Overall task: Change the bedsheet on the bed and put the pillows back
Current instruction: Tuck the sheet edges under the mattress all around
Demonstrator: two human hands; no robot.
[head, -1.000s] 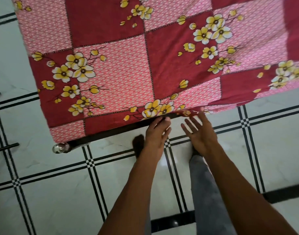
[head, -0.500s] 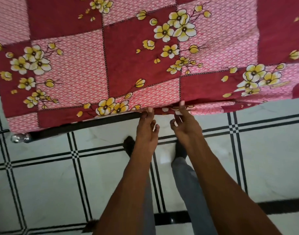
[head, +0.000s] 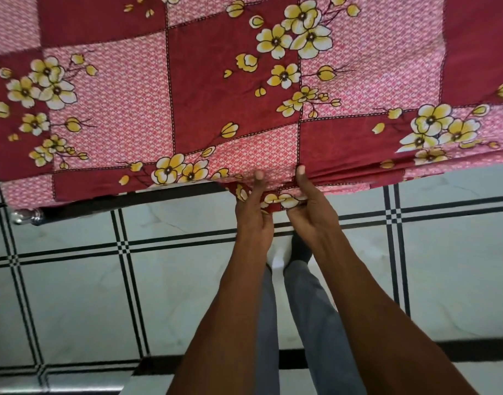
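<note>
- Bedsheet, red and pink check with yellow flowers, spread over the bed; fills the upper half of the frame. Its hem hangs over the near bed edge at frame centre.
- Left hand and right hand side by side at centre, both closed on the hanging hem: thumbs on top of the cloth, fingers curled beneath. A bunch of fabric shows between and under them.
- Dark bed frame rail exposed left of the hands, ending in a chrome knob at far left. To the right the sheet covers the edge.
- Tiled floor fills the lower half. No pillows in view.
- Step in hand, by judgement: tucking or straightening the sheet along this edge.
- Next move likely calls for pulling the hem taut and pushing it under the mattress, then working leftward where the rail is bare.
</note>
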